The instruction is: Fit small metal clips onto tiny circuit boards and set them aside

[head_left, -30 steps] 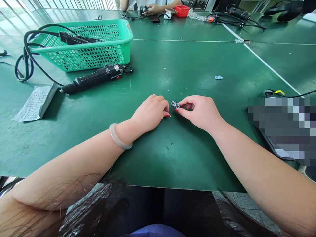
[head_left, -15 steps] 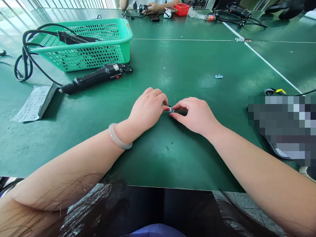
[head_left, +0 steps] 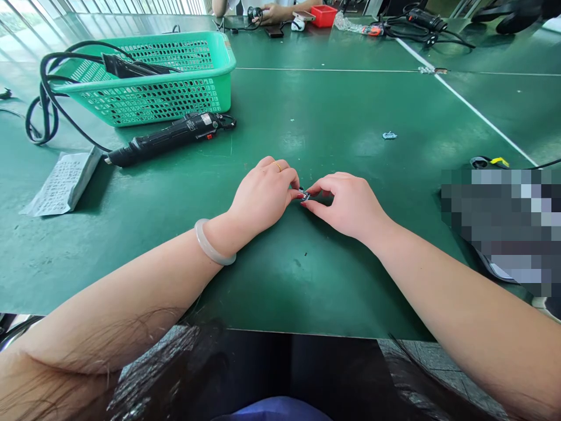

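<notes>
Between my two hands, just above the green table [head_left: 263, 292], is a small dark and silvery part [head_left: 305, 195], too small to identify. My left hand [head_left: 265, 190] pinches its left side between thumb and fingers. From the right, my right hand [head_left: 348, 203] grips the same part with thumb and index fingertips. Left of my hands lies a black electric screwdriver [head_left: 164, 139] with a red switch. A small pale scrap [head_left: 389, 135] rests on the table beyond my right hand.
A green mesh basket [head_left: 162, 99] holding a black tool and cables stands at the back left. Near it lies a paper-wrapped packet [head_left: 61, 182]. A blurred dark object [head_left: 504, 228] is at the right. Across the table are a person's hands [head_left: 276, 14] and a red box [head_left: 323, 16].
</notes>
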### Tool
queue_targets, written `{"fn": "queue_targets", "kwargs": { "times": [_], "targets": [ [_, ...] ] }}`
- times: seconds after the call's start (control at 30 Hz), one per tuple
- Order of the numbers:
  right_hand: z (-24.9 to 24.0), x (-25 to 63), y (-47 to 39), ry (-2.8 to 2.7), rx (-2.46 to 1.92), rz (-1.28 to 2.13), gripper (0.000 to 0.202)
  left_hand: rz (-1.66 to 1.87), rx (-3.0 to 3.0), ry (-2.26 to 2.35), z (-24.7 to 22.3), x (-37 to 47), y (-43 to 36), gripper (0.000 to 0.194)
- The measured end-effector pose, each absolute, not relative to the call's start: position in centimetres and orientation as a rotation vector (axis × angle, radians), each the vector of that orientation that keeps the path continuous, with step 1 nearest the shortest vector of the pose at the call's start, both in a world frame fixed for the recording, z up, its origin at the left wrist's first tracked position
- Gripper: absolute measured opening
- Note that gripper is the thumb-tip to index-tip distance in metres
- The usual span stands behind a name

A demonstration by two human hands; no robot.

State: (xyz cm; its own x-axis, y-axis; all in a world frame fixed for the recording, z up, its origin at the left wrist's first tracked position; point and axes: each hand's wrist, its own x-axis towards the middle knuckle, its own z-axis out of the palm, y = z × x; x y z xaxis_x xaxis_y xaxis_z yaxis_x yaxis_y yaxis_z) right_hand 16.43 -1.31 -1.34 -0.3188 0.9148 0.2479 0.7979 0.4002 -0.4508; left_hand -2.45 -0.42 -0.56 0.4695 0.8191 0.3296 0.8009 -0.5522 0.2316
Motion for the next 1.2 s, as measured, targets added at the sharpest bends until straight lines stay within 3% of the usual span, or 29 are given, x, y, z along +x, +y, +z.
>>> {"fn": "queue_targets", "kwargs": {
  "times": [0.77,1.2],
  "targets": [
    [-1.71,16.57,-1.13,-2.187,-1.443,0.357,0.007,0.626,2.601,1.519,-0.43,-2.41,-0.56,0.015],
    [-1.59,16.57,-1.15,-2.121,-1.423,0.373,0.006,0.587,2.487,1.489,-0.62,-2.78,-0.50,0.030]
  ]
}}
